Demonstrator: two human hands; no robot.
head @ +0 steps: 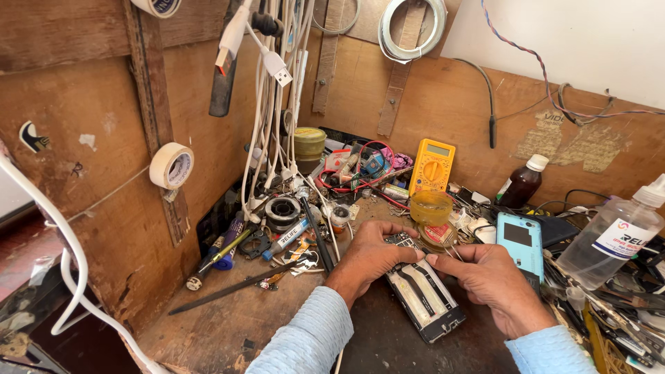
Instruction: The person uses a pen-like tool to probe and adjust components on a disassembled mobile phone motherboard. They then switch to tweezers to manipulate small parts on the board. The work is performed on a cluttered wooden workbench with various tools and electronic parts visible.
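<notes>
An opened phone (424,296) lies on the wooden bench with its back off and its inner frame showing. My left hand (370,255) rests on the phone's upper end, fingertips pressed on the circuit board there. My right hand (485,277) lies along the phone's right side, thumb and forefinger pinched together near the board; whether they hold a small part or a thin tool is too small to tell. Both sleeves are light blue.
A yellow multimeter (431,165), a small yellow-lidded jar (431,206), a light blue phone (521,242), a brown bottle (523,181) and a clear spray bottle (613,239) stand around. Tools, a pen and a solder spool (282,210) crowd the left. Cables hang from the wall.
</notes>
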